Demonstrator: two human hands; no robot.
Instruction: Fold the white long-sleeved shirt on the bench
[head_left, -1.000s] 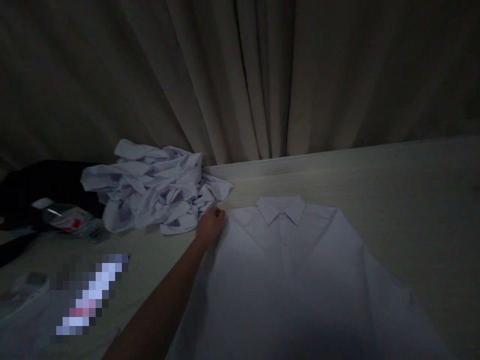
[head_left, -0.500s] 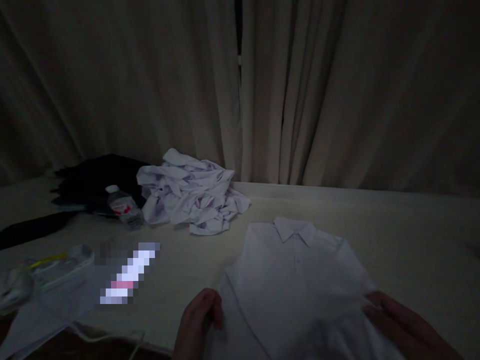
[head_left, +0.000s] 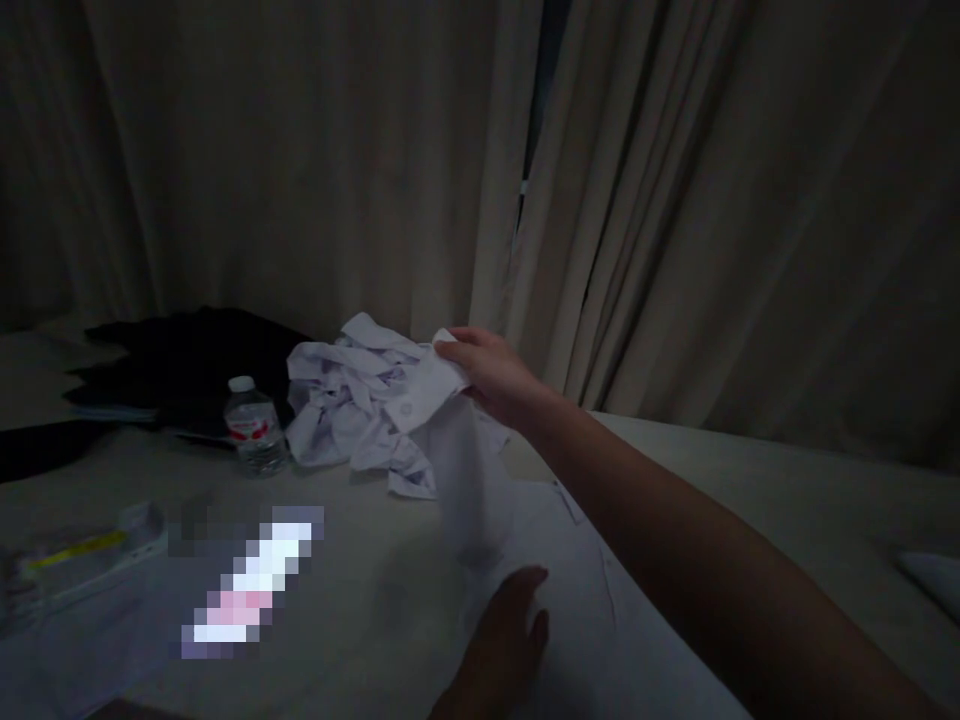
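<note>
Dim curtained table (head_left: pixel 750 470), right hand (head_left: pixel 491 375) pinching a white shirt's sleeve cuff (head_left: pixel 427 390) lifted, crumpled shirts (head_left: pixel 345 410) just behind it, left hand (head_left: pixel 506 630) pressing flat on the shirt (head_left: pixel 585 600) below.

**Dim room, little light on the surface**

The whole view is lying in deep gloom, with colours washing out to grey and grain creeping over everything. A narrow slit between the curtains (head_left: pixel 536 150) is showing dark rather than bright. Below that slit the crumpled white shirts (head_left: pixel 352 410) are catching the most light. Left of them a pixelated block (head_left: pixel 251 585) is glowing pale. Soft blur is smearing the right forearm (head_left: pixel 712 570), and the corners are fading towards black.
</note>
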